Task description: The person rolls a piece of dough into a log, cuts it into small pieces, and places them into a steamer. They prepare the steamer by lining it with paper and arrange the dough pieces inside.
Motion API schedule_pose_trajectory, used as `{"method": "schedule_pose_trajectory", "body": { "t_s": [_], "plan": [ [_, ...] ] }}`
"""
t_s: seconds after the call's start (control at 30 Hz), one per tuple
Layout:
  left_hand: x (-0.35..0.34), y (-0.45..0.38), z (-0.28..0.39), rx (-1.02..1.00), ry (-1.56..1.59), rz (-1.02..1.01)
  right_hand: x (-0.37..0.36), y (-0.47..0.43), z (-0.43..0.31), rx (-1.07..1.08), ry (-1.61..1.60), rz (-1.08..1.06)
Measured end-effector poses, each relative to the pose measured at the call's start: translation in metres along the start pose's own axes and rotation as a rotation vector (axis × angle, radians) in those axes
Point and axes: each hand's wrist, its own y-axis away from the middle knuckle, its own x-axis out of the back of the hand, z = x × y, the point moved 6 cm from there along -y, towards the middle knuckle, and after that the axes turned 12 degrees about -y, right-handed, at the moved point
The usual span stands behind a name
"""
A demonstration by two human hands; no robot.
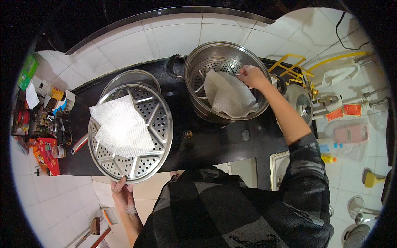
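My left hand grips the near rim of a round perforated steel steamer tray. A white mesh cloth lies folded on that tray, and part of it hangs past the left rim. To the right stands a large steel steamer pot with black handles. My right hand reaches inside it and pinches the edge of a second white cloth. This cloth lies crumpled over the perforated bottom of the pot. The fingertips of my right hand are partly hidden.
Behind the tray sits a steel pan, with a red-and-grey handle showing at left. A glass lid and a yellow rack are right of the pot. Jars crowd the left end of the black counter. A sink lies at lower right.
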Motion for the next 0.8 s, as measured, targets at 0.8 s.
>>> {"method": "schedule_pose_trajectory", "body": {
  "t_s": [0.8],
  "plan": [
    [-0.005, 0.005, 0.004, -0.067, 0.014, 0.051, -0.068, -0.062, 0.029, 0.142, 0.052, 0.210]
  ]
}}
